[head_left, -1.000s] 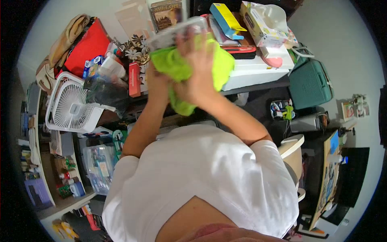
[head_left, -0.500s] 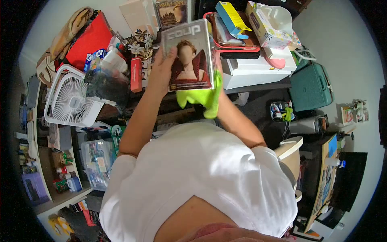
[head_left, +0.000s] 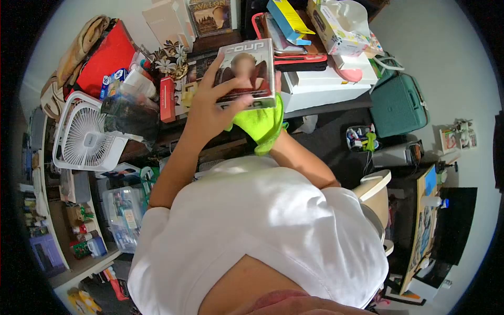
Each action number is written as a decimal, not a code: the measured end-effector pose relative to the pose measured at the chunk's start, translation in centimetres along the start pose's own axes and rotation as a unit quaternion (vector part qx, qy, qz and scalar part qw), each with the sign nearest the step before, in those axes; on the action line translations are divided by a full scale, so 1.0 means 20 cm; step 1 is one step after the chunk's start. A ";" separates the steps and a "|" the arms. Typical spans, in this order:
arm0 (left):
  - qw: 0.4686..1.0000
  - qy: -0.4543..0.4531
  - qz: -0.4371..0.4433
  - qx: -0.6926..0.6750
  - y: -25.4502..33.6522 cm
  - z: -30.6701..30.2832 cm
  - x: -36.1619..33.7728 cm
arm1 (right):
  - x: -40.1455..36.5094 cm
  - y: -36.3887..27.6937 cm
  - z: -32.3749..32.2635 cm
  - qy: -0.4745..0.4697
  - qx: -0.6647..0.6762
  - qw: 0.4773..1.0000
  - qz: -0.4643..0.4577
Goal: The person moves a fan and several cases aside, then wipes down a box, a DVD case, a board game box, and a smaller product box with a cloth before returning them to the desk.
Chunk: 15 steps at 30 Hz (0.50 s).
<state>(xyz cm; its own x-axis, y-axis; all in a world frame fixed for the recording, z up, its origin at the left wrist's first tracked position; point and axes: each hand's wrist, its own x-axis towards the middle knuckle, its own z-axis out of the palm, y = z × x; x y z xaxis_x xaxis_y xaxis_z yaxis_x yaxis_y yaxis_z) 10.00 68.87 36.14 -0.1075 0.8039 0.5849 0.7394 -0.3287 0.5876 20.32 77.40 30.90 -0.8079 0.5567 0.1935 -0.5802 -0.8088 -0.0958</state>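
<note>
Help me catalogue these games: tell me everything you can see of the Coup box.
The Coup box is rectangular, apparently glossy cardboard, with large pale title letters above a figure in dark red, and pale edging. It looks closed, front toward the camera, slightly tilted. The left hand touches its lower left front; lime-green cloth shows beneath. Whatever supports it behind is hidden.

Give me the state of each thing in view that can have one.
Coup box: looks shut, in left hand
Green cloth: bunched at Coup box's lower edge
White fan: cannot tell whether running
Tissue box: open, tissue sticking out
Green case: looks shut
Avalon box: standing, front showing
Yellow-and-blue box: lying down, end flap looks open
</note>
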 end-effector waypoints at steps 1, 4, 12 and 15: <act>0.993 0.003 -0.078 -0.088 -0.03 0.01 -0.01 | -0.02 -0.01 0.02 0.008 0.014 1.000 0.017; 0.999 0.000 -0.015 -0.030 -0.04 0.01 -0.01 | -0.02 -0.01 0.05 -0.019 -0.003 1.000 0.005; 0.999 0.034 0.006 0.022 0.01 0.06 -0.02 | -0.03 0.02 0.08 0.013 -0.011 0.998 -0.061; 0.999 0.044 0.000 -0.001 0.00 0.06 -0.02 | -0.01 0.01 0.07 0.015 0.004 0.998 -0.069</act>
<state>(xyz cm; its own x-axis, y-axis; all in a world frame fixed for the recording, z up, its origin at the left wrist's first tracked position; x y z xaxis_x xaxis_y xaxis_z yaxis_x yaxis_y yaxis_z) 10.77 69.26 35.23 -0.1654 0.7576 0.6315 0.7374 -0.3302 0.5893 20.54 76.76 32.12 -0.7232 0.6679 0.1756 -0.6853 -0.7256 -0.0626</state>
